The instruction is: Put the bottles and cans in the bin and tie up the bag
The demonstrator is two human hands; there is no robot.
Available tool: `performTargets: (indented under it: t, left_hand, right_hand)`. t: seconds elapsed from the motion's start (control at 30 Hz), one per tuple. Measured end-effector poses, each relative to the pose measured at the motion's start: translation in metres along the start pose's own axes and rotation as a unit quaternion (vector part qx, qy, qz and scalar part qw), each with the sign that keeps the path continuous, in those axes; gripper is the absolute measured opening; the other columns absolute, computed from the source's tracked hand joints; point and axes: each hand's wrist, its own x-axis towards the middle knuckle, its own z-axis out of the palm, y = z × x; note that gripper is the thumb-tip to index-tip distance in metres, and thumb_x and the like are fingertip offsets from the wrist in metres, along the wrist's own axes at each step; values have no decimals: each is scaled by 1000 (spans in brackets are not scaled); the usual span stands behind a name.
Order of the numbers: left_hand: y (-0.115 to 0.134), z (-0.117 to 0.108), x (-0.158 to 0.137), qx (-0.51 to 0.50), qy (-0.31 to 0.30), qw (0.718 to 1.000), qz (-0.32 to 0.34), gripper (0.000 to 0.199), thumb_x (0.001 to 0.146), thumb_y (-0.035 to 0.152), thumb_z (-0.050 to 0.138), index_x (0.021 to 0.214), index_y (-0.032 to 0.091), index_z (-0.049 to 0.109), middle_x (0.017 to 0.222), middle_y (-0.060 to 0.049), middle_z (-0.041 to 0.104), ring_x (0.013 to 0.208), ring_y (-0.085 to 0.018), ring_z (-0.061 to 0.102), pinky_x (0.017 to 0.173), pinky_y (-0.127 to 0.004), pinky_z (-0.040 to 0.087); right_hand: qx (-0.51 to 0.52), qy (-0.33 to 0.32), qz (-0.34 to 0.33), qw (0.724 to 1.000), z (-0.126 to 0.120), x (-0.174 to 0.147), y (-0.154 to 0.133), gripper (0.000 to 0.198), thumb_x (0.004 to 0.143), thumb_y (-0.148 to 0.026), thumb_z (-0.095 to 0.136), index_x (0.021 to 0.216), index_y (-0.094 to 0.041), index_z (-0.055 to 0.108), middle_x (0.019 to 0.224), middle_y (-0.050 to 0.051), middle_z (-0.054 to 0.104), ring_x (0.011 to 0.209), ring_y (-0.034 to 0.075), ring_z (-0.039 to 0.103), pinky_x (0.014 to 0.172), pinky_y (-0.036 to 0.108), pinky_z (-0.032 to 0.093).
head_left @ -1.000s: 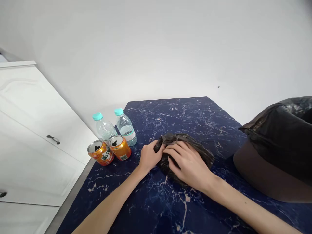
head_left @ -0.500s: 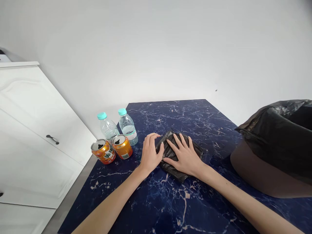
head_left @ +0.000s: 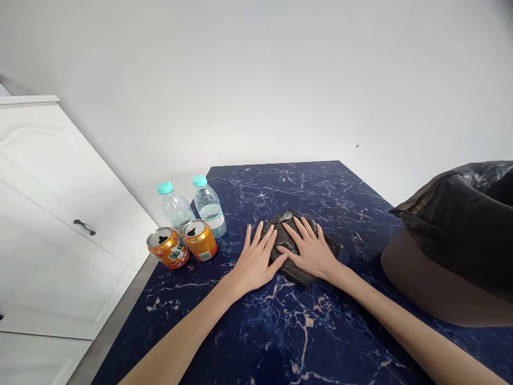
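A folded black plastic bag [head_left: 298, 274] lies on the dark blue marbled table [head_left: 256, 331]. My right hand [head_left: 312, 250] rests flat on top of it with the fingers spread. At the bag's left edge is my left hand [head_left: 256, 262], open, its fingers stretched forward and its thumb touching the bag near my right thumb. Both palms face down, and they hide part of the bag.
Left of my hands stand two orange drink cans [head_left: 200, 240], opened on top, with two clear water bottles [head_left: 209, 207] with turquoise caps behind them. A brown bin [head_left: 425, 283] lined with a black bag [head_left: 452, 230] is at the right. A white cabinet [head_left: 48, 224] stands at far left.
My left hand has flattened and spread its fingers, from a curved pose at the bag's left edge. My right hand stays on the bag, slightly shifted to the right.
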Motion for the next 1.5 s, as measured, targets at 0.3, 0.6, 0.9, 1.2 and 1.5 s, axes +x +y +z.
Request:
performTargets:
  t: [0.3, 0.6, 0.9, 1.2, 1.5]
  left_hand:
    - [2, 0, 0, 18, -8, 998, -62, 98, 104, 82, 35, 173, 12, 31, 181, -11, 27, 170, -45, 7, 138, -71, 5]
    - [-2, 0, -1, -3, -32, 998, -52, 117, 91, 94, 45, 175, 15, 25, 182, -11, 23, 169, -48, 2, 137, -71, 0]
    - [-6, 2, -3, -20, 10, 999, -42, 105, 104, 80, 42, 177, 23, -6, 185, -12, 8, 170, -38, -4, 138, -68, 9]
    - [-8, 10, -2, 10, 27, 999, -42, 82, 113, 66, 34, 175, 17, 14, 182, -17, 21, 171, -36, 4, 139, -64, 16]
    - [-7, 9, 0, 11, 24, 998, -55, 76, 114, 64, 29, 171, 14, 29, 180, -17, 29, 171, -36, 7, 139, -62, 16]
  right_hand:
    - [3, -11, -10, 1000, -2, -2, 10, 90, 104, -84, 29, 174, -28, 31, 182, 11, 20, 170, 35, 16, 134, 67, 14]
    - [7, 4, -53, 999, -1, -10, 22, 91, 103, -84, 32, 174, -27, 33, 183, 10, 18, 170, 32, 14, 136, 62, 12]
    - [-20, 25, 34, 999, -3, -1, 65, 86, 106, -80, 28, 174, -26, 33, 184, 13, 16, 170, 41, 12, 132, 71, 14]
    - [-61, 43, 11, 997, -20, -36, -13, 78, 113, -64, 14, 173, -18, 34, 183, 14, 15, 169, 44, 8, 129, 78, 13]
    - [-13, -28, 73, 997, 1, -10, 26, 77, 111, -65, 8, 174, -27, 33, 183, 9, 20, 169, 40, 16, 128, 79, 13]
